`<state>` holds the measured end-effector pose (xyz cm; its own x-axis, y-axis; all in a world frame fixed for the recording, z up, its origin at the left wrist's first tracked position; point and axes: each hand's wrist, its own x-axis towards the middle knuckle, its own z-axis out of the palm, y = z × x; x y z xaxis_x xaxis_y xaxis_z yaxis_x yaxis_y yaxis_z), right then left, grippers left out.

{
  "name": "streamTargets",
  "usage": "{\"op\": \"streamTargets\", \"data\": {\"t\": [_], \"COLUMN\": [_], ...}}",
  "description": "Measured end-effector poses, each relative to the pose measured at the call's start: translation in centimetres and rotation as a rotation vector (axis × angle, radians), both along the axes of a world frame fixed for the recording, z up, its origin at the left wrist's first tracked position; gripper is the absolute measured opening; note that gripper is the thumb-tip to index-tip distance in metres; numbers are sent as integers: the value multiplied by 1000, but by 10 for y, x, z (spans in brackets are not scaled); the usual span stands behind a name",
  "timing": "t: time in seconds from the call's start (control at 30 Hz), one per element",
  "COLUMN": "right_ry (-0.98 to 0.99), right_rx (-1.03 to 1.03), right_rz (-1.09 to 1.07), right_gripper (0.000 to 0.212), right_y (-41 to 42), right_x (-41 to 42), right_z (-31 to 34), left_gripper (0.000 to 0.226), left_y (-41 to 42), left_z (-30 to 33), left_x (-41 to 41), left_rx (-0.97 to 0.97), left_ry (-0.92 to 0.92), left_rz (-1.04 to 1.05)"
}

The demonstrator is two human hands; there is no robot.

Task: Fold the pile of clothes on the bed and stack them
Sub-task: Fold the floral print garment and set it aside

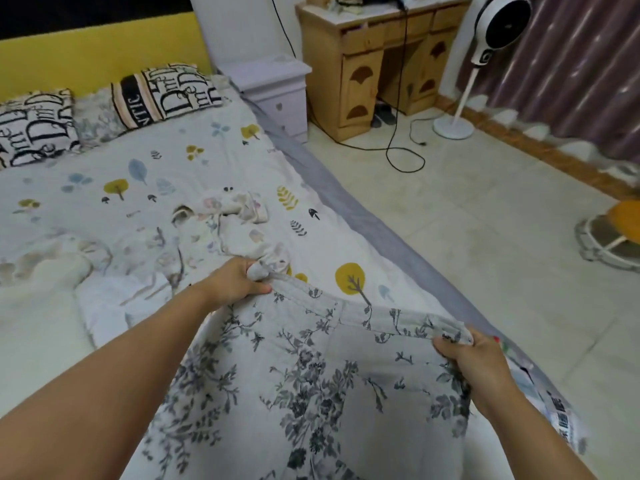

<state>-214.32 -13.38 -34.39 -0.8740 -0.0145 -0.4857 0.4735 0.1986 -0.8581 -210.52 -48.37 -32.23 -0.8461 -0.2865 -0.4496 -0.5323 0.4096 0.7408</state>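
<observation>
both hands, left hand (239,280) and right hand (474,355), gripped the floral garment (311,375) by its top edge, unfolded, while the crumpled clothes (239,220) on the bed (104,168) waited, nothing visibly stacked.

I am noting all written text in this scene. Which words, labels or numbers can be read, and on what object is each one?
"VTIC": on the black stripe of the right pillow, the start cut off by a fold.
Large black letters on the same pillow and on the left pillow: overlapping script, no whole word readable.
Dark characters on the bed edge by the right hand: too blurred to read.
The standing fan: no readable label.
</observation>
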Motion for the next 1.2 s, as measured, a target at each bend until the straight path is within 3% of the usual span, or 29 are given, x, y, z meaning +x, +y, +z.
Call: {"op": "streamTargets", "data": {"t": [0.07,0.27,0.43,0.57,0.67,0.77,0.87,0.93,1.0,1.2], "right_ry": [-8,-9,82,213,255,423,663,538,362,271], "right_rx": [18,-41,-50,139,471,835,981,1056,1090,1151], "right_rz": [7,17,-39,-132,-128,13,329,667,850,860], "right_gripper": [18,16,15,22,49,60,46,60,65,56], "right_y": [7,16,16,9,1,-14,-33,-41,-39,-37], "right_x": [-18,-54,-76,-97,-104,-84,-47,-36,-38,-40], "right_z": [-23,-82,-124,-153,-173,-178,-192,-205,-219,-213], "left_gripper": [5,20,17,18,52,74,67,66,66,63], "left_y": [5,7,7,20,30,54,71,67,58,58], "left_z": [-26,-92,-135,-159,-176,-194,-224,-241,-248,-226], "left_x": [-21,-64,-90,-115,-124,-108,-79,-65,-64,-56], "left_rx": [37,129,170,-146,-594,-892,-895,-807,-701,-666], "left_ry": [-16,1,72,249,255,190,48,-140,-223,-164], "left_rz": [25,126,203,207,93,61,-83,-240,-314,-326]}}
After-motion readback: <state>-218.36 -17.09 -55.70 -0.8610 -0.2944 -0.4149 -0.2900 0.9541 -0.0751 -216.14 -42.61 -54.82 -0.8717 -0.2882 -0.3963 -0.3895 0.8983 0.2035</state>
